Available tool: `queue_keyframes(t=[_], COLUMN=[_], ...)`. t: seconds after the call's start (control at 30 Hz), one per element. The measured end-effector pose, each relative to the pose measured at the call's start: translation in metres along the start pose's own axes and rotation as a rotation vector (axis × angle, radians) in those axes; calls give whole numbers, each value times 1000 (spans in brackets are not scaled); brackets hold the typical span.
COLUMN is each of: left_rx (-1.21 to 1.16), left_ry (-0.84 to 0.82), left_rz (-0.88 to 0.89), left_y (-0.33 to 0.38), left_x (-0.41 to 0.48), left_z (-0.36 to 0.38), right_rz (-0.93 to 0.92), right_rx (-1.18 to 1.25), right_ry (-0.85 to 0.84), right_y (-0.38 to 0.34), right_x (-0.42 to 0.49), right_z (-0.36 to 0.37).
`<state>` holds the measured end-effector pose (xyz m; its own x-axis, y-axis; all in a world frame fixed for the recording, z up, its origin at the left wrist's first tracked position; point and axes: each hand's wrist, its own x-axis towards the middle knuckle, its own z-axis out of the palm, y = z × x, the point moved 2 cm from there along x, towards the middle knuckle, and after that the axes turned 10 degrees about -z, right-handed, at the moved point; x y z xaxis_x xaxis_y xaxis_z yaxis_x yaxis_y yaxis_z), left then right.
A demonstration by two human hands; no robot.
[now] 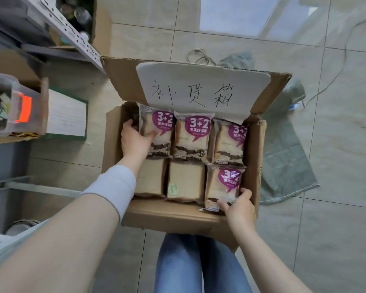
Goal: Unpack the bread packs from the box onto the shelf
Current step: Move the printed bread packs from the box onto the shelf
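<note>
An open cardboard box (260,161) on the floor holds several bread packs with purple "3+2" labels. My left hand (135,140) grips the far left pack (159,125) at its left edge, thumb across the front. My right hand (239,206) holds the near right pack (224,185) by its lower corner. Two more labelled packs, the middle one (191,134) and the right one (230,140), stand in the far row. Two packs in the near row, one at the left (150,176) and one in the middle (185,178), lie with plain backs up. The grey metal shelf (72,32) stands at the upper left.
The box's far flap (118,81) carries a white handwritten paper (199,87). A clear plastic bin (11,104) and a cardboard tray (44,106) sit at left. A grey cloth (287,166), a coiled cord (199,56) and a cable (344,49) lie on the tiled floor. My knees (197,263) are below the box.
</note>
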<state>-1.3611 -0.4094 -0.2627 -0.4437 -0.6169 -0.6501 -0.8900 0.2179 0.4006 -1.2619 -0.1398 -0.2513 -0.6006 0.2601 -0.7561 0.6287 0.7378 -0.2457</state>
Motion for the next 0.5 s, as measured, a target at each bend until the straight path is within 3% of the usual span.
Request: queue_keyframes(t=[0.1,0.2,0.5], left_rx=[22,-17,-219], left_ry=[-69,-95,-32], left_rz=[-5,-31,-70], left_y=[6,10,-5], left_x=[4,6,-39], left_z=[0,1,-24], right_rz=[74,96,52], right_rx=[39,42,449], right_ry=[-23,-159,-210], right_y=[1,2,13], right_x=[2,5,-6], right_z=[-3,-1,-27])
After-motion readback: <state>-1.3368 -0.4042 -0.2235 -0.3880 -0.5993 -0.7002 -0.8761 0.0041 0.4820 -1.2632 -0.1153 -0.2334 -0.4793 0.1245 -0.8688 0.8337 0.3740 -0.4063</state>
